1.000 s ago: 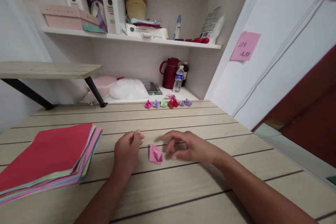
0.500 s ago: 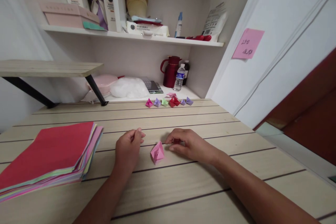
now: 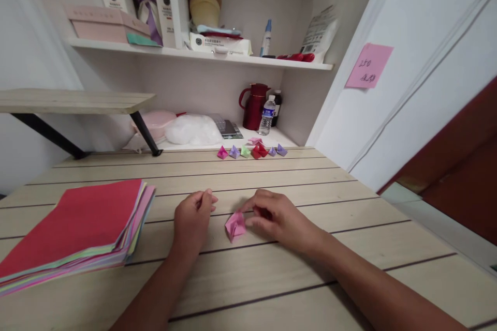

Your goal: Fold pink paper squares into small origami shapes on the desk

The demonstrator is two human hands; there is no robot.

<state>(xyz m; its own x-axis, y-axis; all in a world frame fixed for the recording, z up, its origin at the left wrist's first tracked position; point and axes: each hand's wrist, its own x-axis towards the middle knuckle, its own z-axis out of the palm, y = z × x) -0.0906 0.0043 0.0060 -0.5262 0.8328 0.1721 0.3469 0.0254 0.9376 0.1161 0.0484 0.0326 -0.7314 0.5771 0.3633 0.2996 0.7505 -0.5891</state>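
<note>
Partly under right hand (image 3: 276,219), pink fold (image 3: 234,225)

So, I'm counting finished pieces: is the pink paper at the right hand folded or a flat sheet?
Folded. The pink paper is a small creased shape with raised flaps, held at its edge by the right hand.

origami (image 3: 235,225) partly behind right hand (image 3: 280,219), note (image 3: 368,65) illegible

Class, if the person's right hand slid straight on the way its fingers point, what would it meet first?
The right hand meets the pink folded paper, which it seems to touch; the left hand lies beyond.
</note>
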